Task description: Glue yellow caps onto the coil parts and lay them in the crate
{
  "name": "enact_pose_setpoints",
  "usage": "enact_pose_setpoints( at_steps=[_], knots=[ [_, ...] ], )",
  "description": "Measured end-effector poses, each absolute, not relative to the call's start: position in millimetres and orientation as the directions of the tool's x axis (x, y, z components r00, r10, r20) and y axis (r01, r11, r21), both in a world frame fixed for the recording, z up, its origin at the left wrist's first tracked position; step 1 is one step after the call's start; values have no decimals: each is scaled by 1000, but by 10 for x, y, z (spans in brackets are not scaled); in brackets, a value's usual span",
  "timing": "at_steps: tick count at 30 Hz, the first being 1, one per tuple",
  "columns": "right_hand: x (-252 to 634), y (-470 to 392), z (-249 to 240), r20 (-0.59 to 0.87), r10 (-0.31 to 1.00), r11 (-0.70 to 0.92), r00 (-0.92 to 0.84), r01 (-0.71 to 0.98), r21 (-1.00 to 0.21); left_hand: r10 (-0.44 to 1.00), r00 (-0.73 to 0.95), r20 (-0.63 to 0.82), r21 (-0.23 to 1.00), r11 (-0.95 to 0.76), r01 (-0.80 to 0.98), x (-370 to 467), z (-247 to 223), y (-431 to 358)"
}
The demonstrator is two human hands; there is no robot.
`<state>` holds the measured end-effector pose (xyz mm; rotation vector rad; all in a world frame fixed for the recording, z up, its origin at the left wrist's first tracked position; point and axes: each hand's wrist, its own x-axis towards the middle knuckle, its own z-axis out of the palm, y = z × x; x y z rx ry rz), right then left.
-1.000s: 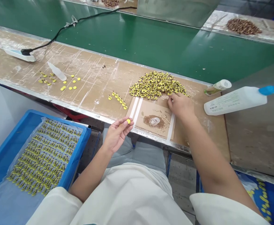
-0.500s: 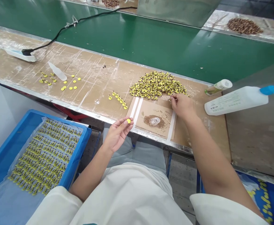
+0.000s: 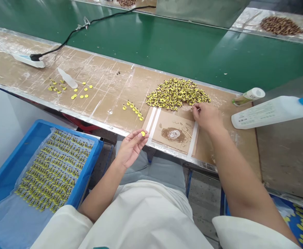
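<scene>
My left hand (image 3: 132, 147) is closed on a small round yellow disc (image 3: 143, 133), pinched between thumb and fingertips just off the table's front edge. At the right edge of a heap of small yellow-and-dark pieces (image 3: 176, 93), my right hand (image 3: 207, 116) has its fingers pinched together; what they hold, if anything, is too small to make out. Between the hands lies a cardboard sheet (image 3: 158, 135) with white tape strips. On it a small clear cup (image 3: 174, 134) sits in a brown wet patch, with a thin stick (image 3: 189, 134) beside it.
Rows of assembled yellow pieces fill a blue tray (image 3: 95, 155) at lower left. Loose discs (image 3: 86, 89), a white nozzle bottle (image 3: 67, 79) and a corded white device (image 3: 29, 60) lie on the left. A large white bottle (image 3: 267, 112) and a small container (image 3: 249, 96) lie on the right.
The view has shifted slightly, so the table things appear a little further right. My left hand keeps the yellow disc, and my right hand stays at the heap's edge, fingers still pinched.
</scene>
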<state>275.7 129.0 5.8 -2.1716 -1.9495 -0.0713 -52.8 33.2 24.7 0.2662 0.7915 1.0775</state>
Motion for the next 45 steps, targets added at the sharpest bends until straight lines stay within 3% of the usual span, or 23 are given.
enact_pose_setpoints(
  at_steps=[17,22,27,30,35,45],
  knots=[
    [2827,1321,-62,228,964,-59,136,947,-316,849,238,-471,543,492,-681,-491,270,332],
    [2638,1042,88,342,921,5,187,872,-489,866,230,-444,599,478,-642,-483,258,305],
    [2163,554,214,523,773,42,358,795,-605,861,253,-442,597,493,-633,-393,254,312],
    [1922,343,136,584,729,107,356,784,-612,850,307,-428,575,518,-634,-290,217,345],
    [1760,186,-57,561,704,-2,436,791,-612,839,361,-407,543,540,-643,-114,151,369],
    [1802,45,-216,548,776,-56,313,899,-435,859,380,-343,542,511,-667,-63,112,376]
  ],
)
